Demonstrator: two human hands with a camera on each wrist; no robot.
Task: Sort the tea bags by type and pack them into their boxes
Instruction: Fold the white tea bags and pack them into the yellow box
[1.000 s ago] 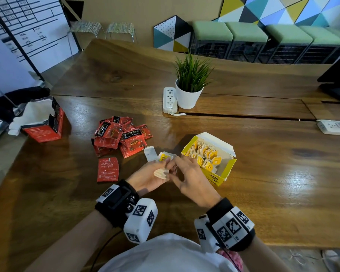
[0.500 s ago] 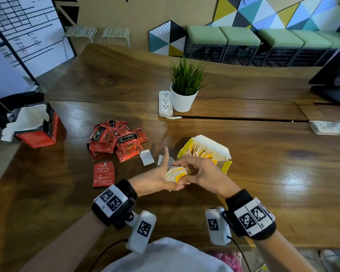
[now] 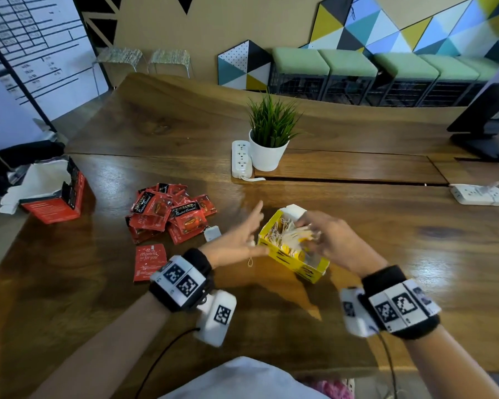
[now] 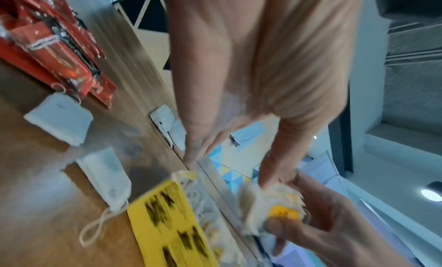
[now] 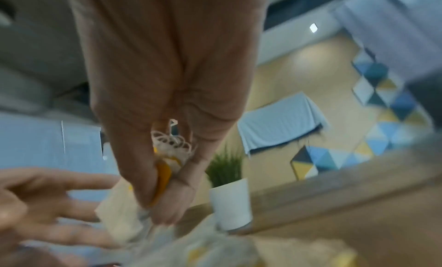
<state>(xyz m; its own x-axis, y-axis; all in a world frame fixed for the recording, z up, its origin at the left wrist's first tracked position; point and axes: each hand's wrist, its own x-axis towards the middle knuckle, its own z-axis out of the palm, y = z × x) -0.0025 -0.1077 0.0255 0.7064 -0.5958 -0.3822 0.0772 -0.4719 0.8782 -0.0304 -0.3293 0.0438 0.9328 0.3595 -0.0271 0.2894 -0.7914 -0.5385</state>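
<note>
The right hand has its grip closed around a small bundle of tea bags, pinched between thumb and fingers with the yellow tags showing, directly above the open top of the yellow box. That box stands on the counter under the grip, its long axis running from near right to far left, mouth upward, holding more tagged bags. Just left of it the left hand hovers with its grip open, fingers spread and straight, holding nothing. Two loose white tea bags lie flat just beyond the left grip. Farther left lies the pile of red sachets, one red sachet nearer; well beyond them stands the open red box.
</note>
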